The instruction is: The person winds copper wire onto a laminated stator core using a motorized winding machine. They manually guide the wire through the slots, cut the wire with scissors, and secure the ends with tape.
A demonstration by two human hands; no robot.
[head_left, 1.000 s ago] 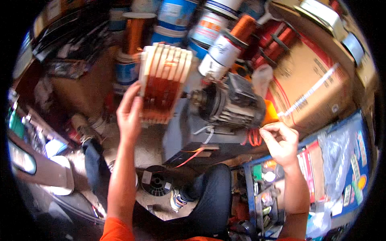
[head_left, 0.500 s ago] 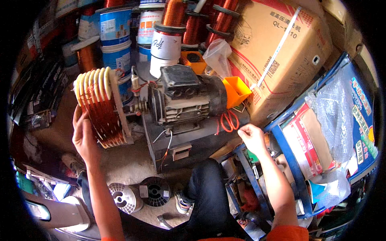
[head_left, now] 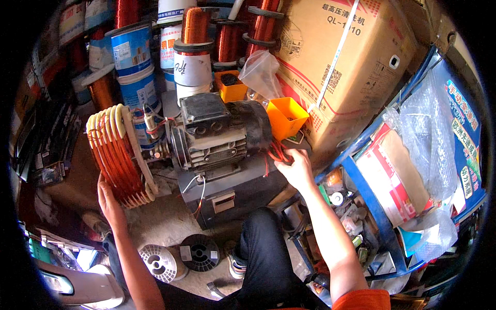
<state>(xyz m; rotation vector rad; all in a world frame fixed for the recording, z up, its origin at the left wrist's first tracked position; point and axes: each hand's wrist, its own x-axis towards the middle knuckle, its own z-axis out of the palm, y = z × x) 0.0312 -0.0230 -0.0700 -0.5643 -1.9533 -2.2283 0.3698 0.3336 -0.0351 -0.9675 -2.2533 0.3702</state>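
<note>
To the left a winding former point(head_left: 147, 168) with cream-coloured ridges carries bands of copper wire point(head_left: 118, 166). It is joined by a shaft to a grey electric motor point(head_left: 222, 135) standing on a dark metal cabinet point(head_left: 248, 187). My left hand point(head_left: 110, 202) has its fingers stretched upward, resting against or very close to the lower left side of the windings. At the motor's right end, a looped red cord point(head_left: 276, 151) hangs over the cabinet edge. The fingers of my right hand point(head_left: 296, 166) are pinched on this cord; their tips are partly hidden.
Behind the motor stand copper wire spools point(head_left: 195, 27), blue buckets point(head_left: 138, 88) and orange bins point(head_left: 287, 119). A large cardboard box point(head_left: 338, 67) rises at the back right. A blue-framed cart point(head_left: 369, 194) with clutter flanks my right arm. Two spools point(head_left: 199, 253) lie on the floor.
My right hand has moved left to the red cord and closed on it. My left hand sits lower on the windings, and the former has turned. The view has shifted slightly.
</note>
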